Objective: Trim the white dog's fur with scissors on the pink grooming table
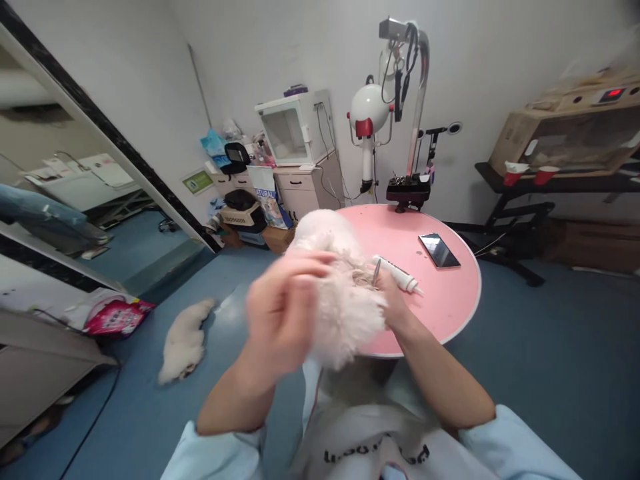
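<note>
Head view: white dog (pixel 345 323) centre frame, on pink table (pixel 440 300). Right hand (pixel 391 293) grips slim metal tool (pixel 377 270); left hand (pixel 283 307) blurred, curled, hold unclear. Dog's sudden jerk could cause a nick.

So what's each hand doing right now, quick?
Left hand: blurred, partly curled by the white dog; can't tell if it grips anything.
Right hand: closed on a small metal tool.
</note>
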{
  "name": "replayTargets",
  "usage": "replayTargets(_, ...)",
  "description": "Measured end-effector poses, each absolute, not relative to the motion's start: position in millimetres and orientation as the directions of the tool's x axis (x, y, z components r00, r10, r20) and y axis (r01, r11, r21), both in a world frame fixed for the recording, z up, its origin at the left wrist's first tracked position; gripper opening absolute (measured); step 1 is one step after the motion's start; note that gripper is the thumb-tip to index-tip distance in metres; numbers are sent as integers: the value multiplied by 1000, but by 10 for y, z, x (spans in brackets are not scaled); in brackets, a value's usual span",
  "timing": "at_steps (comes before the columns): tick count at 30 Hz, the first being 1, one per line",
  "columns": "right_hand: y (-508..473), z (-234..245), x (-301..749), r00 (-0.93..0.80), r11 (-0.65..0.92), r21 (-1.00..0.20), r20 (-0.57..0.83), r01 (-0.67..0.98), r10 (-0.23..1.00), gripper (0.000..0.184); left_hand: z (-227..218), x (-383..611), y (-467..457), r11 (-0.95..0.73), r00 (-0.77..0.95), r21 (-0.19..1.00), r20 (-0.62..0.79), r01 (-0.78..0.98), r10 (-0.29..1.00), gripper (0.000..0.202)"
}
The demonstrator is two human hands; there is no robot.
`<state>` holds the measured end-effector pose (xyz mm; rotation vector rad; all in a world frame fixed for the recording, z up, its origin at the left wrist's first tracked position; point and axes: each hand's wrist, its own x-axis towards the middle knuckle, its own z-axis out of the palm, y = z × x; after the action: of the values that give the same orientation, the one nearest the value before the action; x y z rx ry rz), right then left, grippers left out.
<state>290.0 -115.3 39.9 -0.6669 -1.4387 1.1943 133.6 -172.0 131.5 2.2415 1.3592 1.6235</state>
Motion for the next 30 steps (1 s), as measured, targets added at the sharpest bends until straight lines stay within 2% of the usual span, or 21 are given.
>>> replayTargets(1,-1180,377,2859,-209,362,-907,405,-216,890,8,1382,1486,-1724,-619,214,481,656,621,724,22)
replayTargets(2,-1213,350,2820,-171,387,-894,428,-228,888,6,1393,1617,-1703,-587,297,463,556,664,776,23)
replayTargets(4,-1283,288,2744,-111,385,-885,424,-263,899,4,1286,1755,-1614,-465,281,384,446,797,850,19)
replayTargets(6,-1347,226,2671,-61,287,-907,320,-309,945,19,1101,1700,-1531,-372,219,292,444,881,869,12)
replayTargets(8,-1386,175,2601,-30,172,-924,193,-341,981,33,943,1512,-1498,-346,191,274,467,897,864,20)
replayTargets(10,-1395,136,2533,-18,130,-924,146,-358,989,39,857,1290,-1499,-372,217,303,441,878,871,29)
replayTargets(14,-1361,69,2402,-54,159,-911,194,-381,980,32,800,953,-1423,-421,297,373,345,827,890,39)
replayTargets(19,-1316,47,2211,-95,28,-948,61,-317,994,25,717,672,-1143,-411,359,506,203,758,911,55)
replayTargets(24,-1281,160,1920,135,-139,-966,-171,-218,976,35,659,441,-851,-460,566,634,41,622,823,66)
replayTargets(27,-1329,191,1728,251,-238,-927,-314,-290,916,35,560,363,-712,-402,567,681,-23,612,824,62)
replayTargets(30,-1395,192,1606,340,-277,-918,-367,-285,866,34,457,345,-621,-342,544,714,-66,611,836,65)
